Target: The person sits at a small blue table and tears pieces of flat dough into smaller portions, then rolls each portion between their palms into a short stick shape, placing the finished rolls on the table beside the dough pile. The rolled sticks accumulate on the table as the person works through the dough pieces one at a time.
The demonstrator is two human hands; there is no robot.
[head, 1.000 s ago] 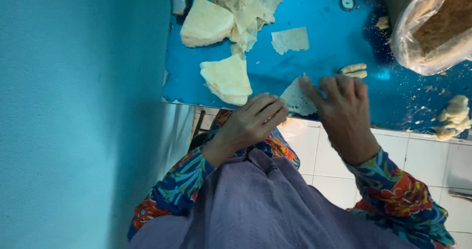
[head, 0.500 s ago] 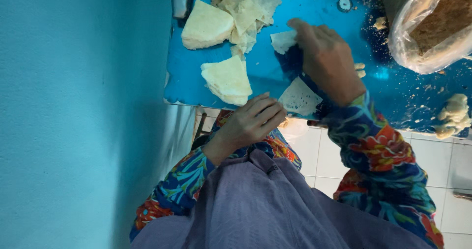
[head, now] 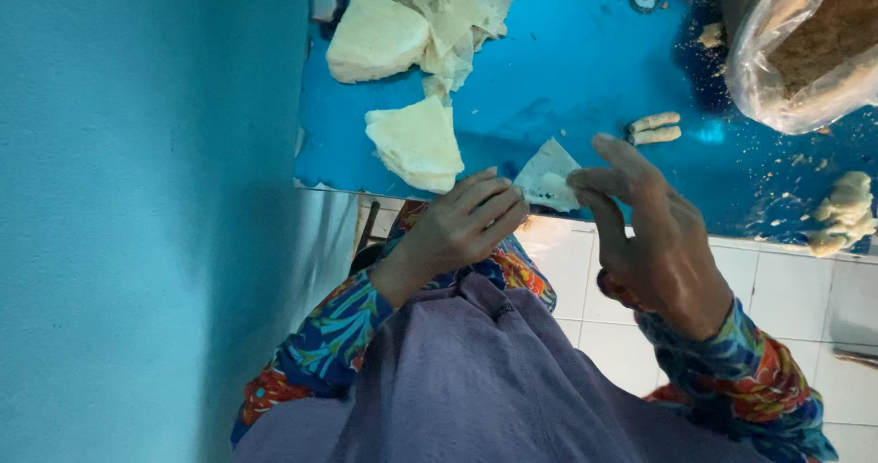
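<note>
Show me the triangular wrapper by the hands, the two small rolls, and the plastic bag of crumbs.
triangular wrapper (head: 547,175), head view, its middle.
two small rolls (head: 656,128), head view, between both.
plastic bag of crumbs (head: 805,51), head view, bag's front.

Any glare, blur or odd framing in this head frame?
Head view: sharp focus, slight softness on the right hand; glare patch on the glossy blue table near the two small rolls; plastic bag cut off at the frame edge.
</note>
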